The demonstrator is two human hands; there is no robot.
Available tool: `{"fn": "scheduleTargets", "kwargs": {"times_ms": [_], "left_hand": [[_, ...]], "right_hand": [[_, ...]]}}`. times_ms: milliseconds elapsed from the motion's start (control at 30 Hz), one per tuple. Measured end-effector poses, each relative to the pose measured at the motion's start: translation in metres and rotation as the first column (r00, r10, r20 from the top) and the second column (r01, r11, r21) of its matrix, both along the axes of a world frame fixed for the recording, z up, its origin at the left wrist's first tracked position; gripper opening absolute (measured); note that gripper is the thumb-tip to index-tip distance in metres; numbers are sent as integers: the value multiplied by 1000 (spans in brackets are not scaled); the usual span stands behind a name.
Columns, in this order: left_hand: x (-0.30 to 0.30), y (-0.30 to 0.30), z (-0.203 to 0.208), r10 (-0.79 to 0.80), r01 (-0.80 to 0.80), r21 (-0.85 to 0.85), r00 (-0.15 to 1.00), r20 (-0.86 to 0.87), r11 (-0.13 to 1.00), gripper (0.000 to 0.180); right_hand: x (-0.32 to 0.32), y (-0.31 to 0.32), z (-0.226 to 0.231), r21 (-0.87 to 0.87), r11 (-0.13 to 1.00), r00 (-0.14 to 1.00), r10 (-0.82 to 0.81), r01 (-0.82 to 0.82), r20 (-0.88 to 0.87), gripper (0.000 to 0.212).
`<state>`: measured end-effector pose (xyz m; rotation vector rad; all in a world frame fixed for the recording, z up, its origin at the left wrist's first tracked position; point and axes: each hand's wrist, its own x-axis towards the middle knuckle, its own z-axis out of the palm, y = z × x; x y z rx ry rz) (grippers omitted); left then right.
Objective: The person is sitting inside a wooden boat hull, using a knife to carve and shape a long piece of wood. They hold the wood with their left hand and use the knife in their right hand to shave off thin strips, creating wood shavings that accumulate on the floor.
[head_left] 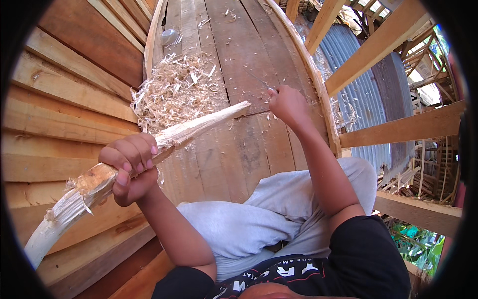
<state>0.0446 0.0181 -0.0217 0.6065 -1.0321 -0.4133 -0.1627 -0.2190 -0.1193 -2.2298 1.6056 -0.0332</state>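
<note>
My left hand (132, 167) is wrapped round a pale, partly peeled wooden stick (201, 123). The stick runs from the lower left up to a tapered tip just left of my right hand. Rough, splintered patches show on it on both sides of my grip. My right hand (289, 105) is closed round a knife (258, 78), whose thin blade points to the far left over the planks. Its handle is hidden inside my fist. The blade is apart from the stick, a little beyond its tip.
A heap of wood shavings (177, 94) lies on the plank floor (239, 144) beyond the stick. Behind it stands a clear cup or jar (171, 37). A board wall (64, 107) rises close on the left. Rails (406, 124) and corrugated metal sheets (356, 84) are on the right.
</note>
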Motion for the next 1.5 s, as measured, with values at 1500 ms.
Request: {"fn": "scheduleTargets", "kwargs": {"times_ms": [1500], "left_hand": [[-11, -6, 13, -163, 165, -26, 986, 45, 986, 13]], "right_hand": [[12, -15, -42, 537, 779, 676, -207, -323, 707, 29]]}}
